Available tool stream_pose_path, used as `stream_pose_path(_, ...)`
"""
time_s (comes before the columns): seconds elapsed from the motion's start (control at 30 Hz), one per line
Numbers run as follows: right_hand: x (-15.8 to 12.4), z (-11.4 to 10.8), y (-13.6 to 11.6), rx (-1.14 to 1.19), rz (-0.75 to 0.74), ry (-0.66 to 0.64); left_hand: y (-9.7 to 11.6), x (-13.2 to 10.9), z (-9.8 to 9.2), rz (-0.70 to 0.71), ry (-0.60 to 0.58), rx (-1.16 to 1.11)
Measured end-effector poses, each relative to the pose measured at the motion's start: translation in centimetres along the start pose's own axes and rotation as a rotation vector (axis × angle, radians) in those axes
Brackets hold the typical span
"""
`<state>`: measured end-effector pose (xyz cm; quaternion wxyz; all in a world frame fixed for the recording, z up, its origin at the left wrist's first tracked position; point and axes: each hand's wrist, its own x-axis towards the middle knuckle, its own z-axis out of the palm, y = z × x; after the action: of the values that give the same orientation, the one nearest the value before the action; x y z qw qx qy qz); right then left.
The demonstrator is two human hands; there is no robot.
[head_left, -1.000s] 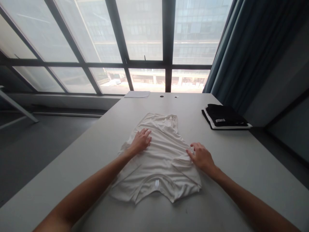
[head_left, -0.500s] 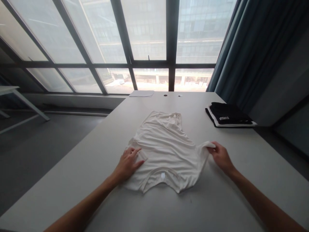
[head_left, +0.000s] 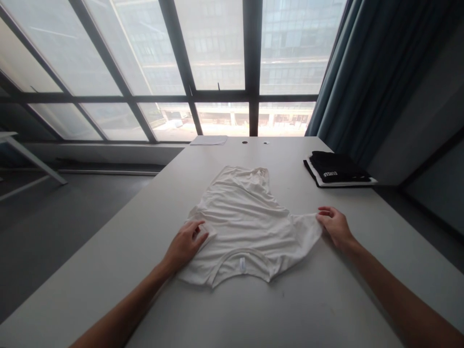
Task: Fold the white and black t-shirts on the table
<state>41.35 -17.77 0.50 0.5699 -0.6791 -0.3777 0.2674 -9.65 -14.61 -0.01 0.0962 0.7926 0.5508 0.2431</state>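
Note:
A white T-shirt [head_left: 242, 217] lies wrinkled on the grey table [head_left: 326, 299], its collar and label toward me. My left hand [head_left: 185, 242] rests on the shirt's left sleeve, which is folded in, and its thumb and fingers pinch the fold. My right hand [head_left: 334, 223] is at the tip of the right sleeve, which is drawn out to the right. Its fingertips pinch the sleeve's edge low against the table.
A folded pile of black and white clothes [head_left: 337, 171] sits at the table's right edge. At the far edge lie a sheet of paper [head_left: 209, 140] and two small holes [head_left: 244, 142]. A dark curtain [head_left: 362, 82] hangs at the right, windows behind, another table [head_left: 14, 140] far left.
My right hand has pulled the right sleeve out from the shirt's body to the right and lowered it. My left hand came back from the shirt's middle to the left sleeve.

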Motion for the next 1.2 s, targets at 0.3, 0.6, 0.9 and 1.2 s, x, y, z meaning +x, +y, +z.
stream_pose_path(0.3, -2.8, -3.6, 1.1, -0.319, -0.296, -0.013, 0.6, -0.9, 0.7, 0.069, 0.027, 0.111)
stream_pose_path(0.6, -3.3, -2.4, 1.6, -0.73, -0.592, -0.124, 0.1, -0.6, 0.5, 0.014, 0.064, -0.033)
stream_pose_path(0.9, -4.0, 0.0, 2.3, -0.715, -0.622, -0.321, 0.7, -2.0, -1.2, -0.029, 0.053, -0.053)
stream_pose_path(1.2, -3.5, -0.7, 4.5, -0.703, -0.714, -0.334, -1.3, -3.2, -2.6, -0.447, 0.329, -0.571)
